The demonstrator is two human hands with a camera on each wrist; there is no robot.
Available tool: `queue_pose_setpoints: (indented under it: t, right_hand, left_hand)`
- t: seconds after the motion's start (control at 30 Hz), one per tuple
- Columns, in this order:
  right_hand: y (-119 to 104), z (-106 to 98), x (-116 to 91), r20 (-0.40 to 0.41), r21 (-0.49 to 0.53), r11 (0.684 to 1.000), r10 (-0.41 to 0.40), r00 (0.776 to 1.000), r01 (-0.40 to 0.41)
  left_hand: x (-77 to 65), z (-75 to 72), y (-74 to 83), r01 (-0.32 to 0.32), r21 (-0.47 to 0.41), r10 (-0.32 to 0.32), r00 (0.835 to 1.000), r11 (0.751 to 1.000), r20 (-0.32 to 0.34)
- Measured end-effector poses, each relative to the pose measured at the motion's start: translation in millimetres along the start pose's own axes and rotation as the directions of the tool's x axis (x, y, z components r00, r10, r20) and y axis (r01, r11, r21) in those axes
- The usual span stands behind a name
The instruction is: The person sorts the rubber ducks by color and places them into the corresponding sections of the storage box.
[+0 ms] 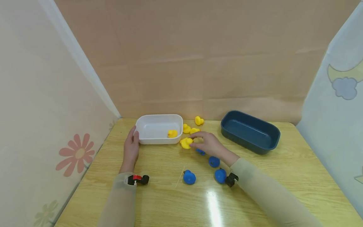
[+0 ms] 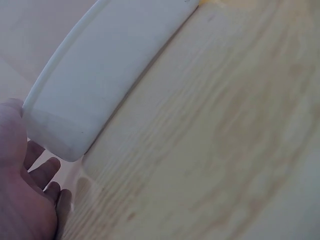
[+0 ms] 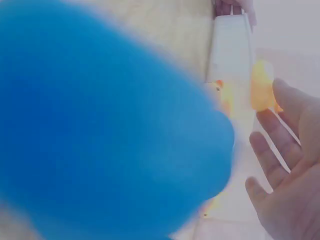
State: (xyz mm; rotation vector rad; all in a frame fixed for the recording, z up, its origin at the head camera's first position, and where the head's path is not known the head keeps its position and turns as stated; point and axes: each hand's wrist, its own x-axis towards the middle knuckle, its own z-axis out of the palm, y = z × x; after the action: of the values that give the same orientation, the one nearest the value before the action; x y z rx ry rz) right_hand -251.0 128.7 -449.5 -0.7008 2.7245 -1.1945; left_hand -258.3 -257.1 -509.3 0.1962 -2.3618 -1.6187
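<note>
My left hand (image 1: 131, 149) holds the left end of a white tray (image 1: 150, 141), its thumb at the near corner. In the left wrist view its fingers (image 2: 45, 172) lie by the tray's lower corner. One yellow rubber duck (image 1: 172, 133) sits inside the tray. Near the tray's right corner my right hand (image 1: 208, 143) pinches another yellow duck (image 1: 185, 143) between thumb and fingertips; the right wrist view shows this duck (image 3: 262, 86) blurred, with the other fingers spread. Beyond that hand lie more yellow ducks (image 1: 186, 128), and a blue duck (image 1: 200, 152) is partly hidden under it.
A dark blue tray (image 1: 249, 145) stands at an angle at the back right. Several blue ducks lie nearer me, one (image 1: 189, 177) in the middle and one (image 1: 220, 175) beside my right wrist. A lone yellow duck (image 1: 199, 120) lies by the back wall.
</note>
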Motion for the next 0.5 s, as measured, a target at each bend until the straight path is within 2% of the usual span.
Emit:
queue_pose_setpoints:
  t: [0.23, 0.5]
  right_hand:
    - [-13.7, -5.1, 19.0, -0.093, 0.032, 0.999, 0.018, 0.995, -0.015]
    - [-29.5, -2.4, 42.6, -0.138, 0.049, 0.999, 0.009, 0.990, -0.002]
  left_hand:
    - [-0.1, -1.7, -1.4, 0.009, 0.010, -0.009, 1.000, 1.000, 0.025]
    - [-0.9, -1.2, 0.9, 0.007, -0.026, -0.006, 0.999, 1.000, 0.047]
